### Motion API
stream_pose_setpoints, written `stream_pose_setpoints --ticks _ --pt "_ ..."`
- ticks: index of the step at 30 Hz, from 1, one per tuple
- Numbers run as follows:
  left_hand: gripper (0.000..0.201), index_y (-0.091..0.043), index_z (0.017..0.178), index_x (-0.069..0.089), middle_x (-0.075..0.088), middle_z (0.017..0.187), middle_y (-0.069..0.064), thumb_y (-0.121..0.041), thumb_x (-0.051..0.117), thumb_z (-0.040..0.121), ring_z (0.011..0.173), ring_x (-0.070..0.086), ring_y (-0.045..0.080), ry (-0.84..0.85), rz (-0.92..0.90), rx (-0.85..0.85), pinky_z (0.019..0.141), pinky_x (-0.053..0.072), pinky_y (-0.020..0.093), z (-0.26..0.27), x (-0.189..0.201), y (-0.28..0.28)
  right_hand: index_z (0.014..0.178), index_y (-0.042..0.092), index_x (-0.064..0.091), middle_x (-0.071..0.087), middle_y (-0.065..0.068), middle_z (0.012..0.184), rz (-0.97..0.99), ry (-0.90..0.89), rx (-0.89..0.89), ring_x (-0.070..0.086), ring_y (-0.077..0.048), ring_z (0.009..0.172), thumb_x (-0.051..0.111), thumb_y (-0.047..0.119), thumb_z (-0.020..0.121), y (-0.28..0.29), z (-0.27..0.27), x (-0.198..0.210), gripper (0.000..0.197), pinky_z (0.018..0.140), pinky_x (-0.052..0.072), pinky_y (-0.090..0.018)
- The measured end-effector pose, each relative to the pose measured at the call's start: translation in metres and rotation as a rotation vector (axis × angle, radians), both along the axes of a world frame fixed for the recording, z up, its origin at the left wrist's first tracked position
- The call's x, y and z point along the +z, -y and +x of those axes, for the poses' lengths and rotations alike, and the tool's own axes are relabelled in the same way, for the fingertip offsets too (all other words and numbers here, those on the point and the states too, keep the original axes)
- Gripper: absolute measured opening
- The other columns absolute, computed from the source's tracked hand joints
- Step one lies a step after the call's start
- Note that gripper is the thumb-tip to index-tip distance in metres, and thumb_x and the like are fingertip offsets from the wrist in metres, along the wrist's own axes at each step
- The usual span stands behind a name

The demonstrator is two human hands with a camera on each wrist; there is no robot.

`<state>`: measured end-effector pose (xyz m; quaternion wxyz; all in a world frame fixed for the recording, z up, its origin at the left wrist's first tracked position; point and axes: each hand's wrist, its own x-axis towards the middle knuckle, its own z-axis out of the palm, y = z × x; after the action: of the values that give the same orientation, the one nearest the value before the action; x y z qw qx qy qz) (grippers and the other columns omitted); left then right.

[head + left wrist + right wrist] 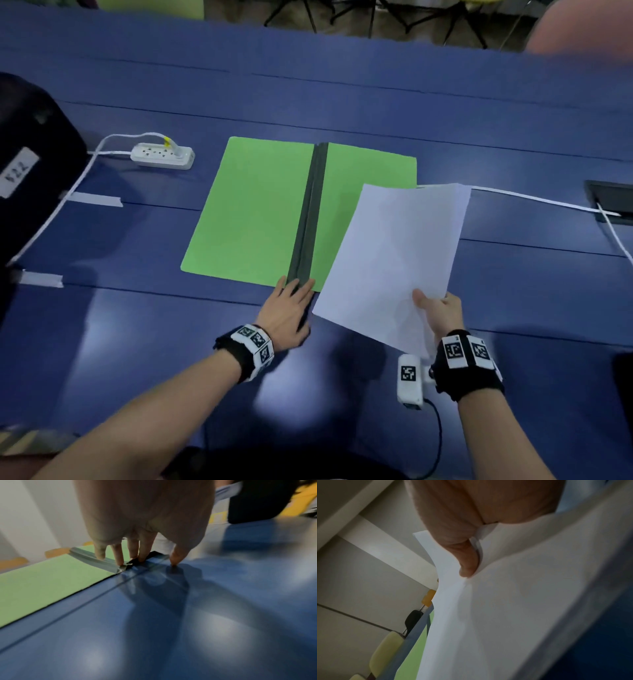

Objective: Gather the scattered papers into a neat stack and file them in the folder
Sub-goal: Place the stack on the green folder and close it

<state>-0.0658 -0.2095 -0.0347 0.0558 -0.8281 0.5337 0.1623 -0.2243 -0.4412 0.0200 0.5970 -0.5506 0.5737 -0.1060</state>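
A green folder (253, 212) lies spread open on the blue table (137, 342), its dark spine (310, 216) running down the middle. My left hand (286, 308) rests flat with straight fingers (118, 555) on the near end of the spine (96, 559). My right hand (436, 308) pinches a stack of white papers (394, 253) at its near right corner, thumb on top. The stack hangs tilted above the folder's right half (370, 171). In the right wrist view the thumb (467, 561) presses into the papers (505, 615).
A white power strip (162, 156) with its cable lies left of the folder. A black bag (30, 164) sits at the table's left edge. A white cable (534, 198) runs right to a black cable hatch (611, 202). Tape strips (96, 199) mark the table.
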Motion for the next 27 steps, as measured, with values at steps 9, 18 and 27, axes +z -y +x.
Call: stream_pose_setpoints --ticks 9,18,27 --pt "0.037 -0.018 0.089 0.071 0.073 0.090 -0.001 -0.041 0.042 0.085 0.088 0.064 0.021 -0.114 -0.334 0.352 0.098 0.042 0.042 -0.002 0.022 -0.070 0.112 -0.009 0.059 0.063 -0.018 0.111 0.034 -0.205 0.049 0.057 -0.025 0.091 0.061 0.003 0.087 -0.032 -0.036 -0.020 0.028 0.083 0.045 -0.034" --pt "0.115 -0.010 0.141 0.028 0.029 0.141 0.012 -0.059 0.084 0.052 0.133 0.028 0.034 -0.154 0.071 1.306 0.099 0.036 0.060 0.061 0.006 -0.142 0.114 -0.015 0.057 0.061 -0.028 0.121 0.007 -0.349 0.082 0.056 -0.029 0.093 0.059 0.002 0.087 -0.072 -0.063 -0.024 0.032 0.080 0.041 -0.033" --pt "0.110 -0.018 0.128 0.026 0.030 0.135 0.022 -0.033 0.095 0.043 0.128 0.034 0.039 -0.201 0.125 1.416 0.102 0.038 0.049 0.065 0.004 -0.167 0.118 -0.017 0.054 0.060 -0.028 0.118 0.040 -0.237 0.109 0.055 -0.028 0.091 0.058 0.003 0.090 -0.093 -0.037 -0.014 0.034 0.077 0.040 -0.033"
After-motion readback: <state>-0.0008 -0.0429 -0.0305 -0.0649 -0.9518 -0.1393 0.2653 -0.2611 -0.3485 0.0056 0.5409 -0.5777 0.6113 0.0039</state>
